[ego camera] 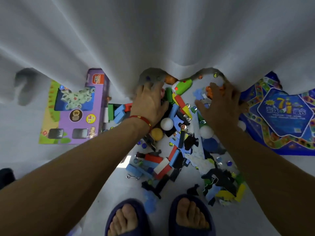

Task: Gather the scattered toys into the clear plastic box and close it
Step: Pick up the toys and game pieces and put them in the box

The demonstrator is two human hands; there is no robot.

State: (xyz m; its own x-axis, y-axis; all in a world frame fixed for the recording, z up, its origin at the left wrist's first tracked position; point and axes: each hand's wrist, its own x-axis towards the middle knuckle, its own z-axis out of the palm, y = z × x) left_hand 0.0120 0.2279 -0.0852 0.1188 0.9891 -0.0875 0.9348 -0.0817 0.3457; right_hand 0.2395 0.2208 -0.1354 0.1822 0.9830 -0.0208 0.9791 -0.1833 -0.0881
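Two hands spread flat over the far end of a toy heap.

Left hand [150, 103] and right hand [219, 106] press with splayed fingers, gripping nothing, on the toys [177, 133] strewn across the floor [105, 176] by the curtain [153, 40]. Blocks are light and stiff, marbles will likely roll; scooping from beneath suits. No clear box in sight.

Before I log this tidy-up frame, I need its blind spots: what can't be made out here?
Head view only:
- Clear plastic box: nowhere in view.
- Left hand fingertips: under the white curtain hem.
- Right hand: whether it grips anything, hidden beneath the palm.
- Blue game board: top under the curtain, right side cut by the frame edge.
- Marbles: too small for detail.
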